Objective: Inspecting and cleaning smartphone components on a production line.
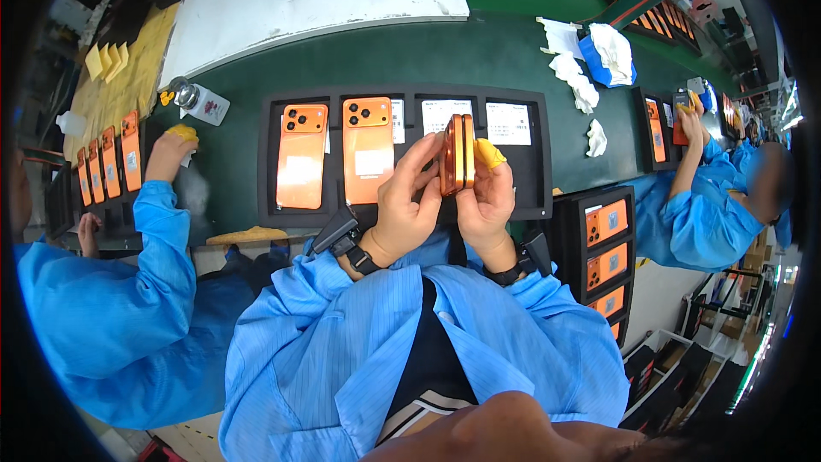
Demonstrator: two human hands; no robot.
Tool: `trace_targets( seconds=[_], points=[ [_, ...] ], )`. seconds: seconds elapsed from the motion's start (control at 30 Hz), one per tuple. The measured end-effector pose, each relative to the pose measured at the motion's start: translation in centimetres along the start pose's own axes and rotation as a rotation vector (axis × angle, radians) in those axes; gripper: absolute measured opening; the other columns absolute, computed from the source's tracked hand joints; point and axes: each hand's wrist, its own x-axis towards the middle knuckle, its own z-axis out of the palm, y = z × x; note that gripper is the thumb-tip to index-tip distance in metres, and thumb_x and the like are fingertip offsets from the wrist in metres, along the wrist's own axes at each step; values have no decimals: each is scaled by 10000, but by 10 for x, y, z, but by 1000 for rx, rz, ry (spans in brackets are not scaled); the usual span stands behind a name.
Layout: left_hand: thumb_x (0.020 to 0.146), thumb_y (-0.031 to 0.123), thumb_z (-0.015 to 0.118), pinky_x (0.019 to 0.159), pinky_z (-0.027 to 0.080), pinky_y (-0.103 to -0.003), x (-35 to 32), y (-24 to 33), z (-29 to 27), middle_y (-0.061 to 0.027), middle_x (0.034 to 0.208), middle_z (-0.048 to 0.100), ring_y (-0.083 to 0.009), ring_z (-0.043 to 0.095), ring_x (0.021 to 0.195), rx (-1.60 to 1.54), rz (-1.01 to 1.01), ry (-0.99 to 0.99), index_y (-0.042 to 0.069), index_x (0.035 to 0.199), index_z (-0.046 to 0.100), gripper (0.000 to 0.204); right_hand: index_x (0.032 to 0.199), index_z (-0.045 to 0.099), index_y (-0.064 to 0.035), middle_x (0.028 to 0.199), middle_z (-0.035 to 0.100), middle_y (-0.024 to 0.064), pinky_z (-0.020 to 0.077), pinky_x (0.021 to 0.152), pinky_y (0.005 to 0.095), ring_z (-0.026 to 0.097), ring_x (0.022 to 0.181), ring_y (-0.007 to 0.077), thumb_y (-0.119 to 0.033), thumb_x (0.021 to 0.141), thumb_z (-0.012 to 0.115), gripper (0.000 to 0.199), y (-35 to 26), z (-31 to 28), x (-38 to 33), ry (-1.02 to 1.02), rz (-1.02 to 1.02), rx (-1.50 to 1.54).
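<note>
Held up edge-on between my hands is a pair of orange phones, standing face against face or very nearly so. My left hand grips them from the left, thumb low on the near side. From the right, my right hand grips them too, with a yellow finger cover on one fingertip. Below them lies a black compartmented tray. Its two left compartments hold an orange phone and another orange phone, both camera side up. White labels show in the right compartments.
A black tray of orange phones stands at my right. A white bottle is at the left; crumpled white wipes and a blue holder are at the far right. Blue-sleeved co-workers handle phones on both sides.
</note>
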Motion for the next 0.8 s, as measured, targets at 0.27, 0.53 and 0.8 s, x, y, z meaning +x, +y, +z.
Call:
trace_targets(
  seconds=[0.27,0.53,0.8],
  points=[
    [896,-179,449,1086,468,-428,16,-1,0,-229,1432,466,-312,454,1374,-12,48,71,-27,1478,336,611,1386,425,68,1350,527,194,453,1099,413,559,1277,307,207,874,430,531,4,2,17,-9,-13,-46],
    [937,-136,471,1114,434,-414,47,-6,0,-229,1417,479,-312,458,1369,-50,78,63,-14,1480,331,574,1357,476,62,1278,528,152,513,1024,367,575,1244,269,215,870,413,515,17,1,42,62,-18,-12],
    [941,-123,493,1100,442,-385,66,-3,-2,-192,1424,484,-287,465,1364,-44,41,76,-22,1441,394,520,1300,544,58,1268,535,161,531,1011,366,593,1190,250,196,877,454,454,21,4,64,75,-23,-106]
  ],
)
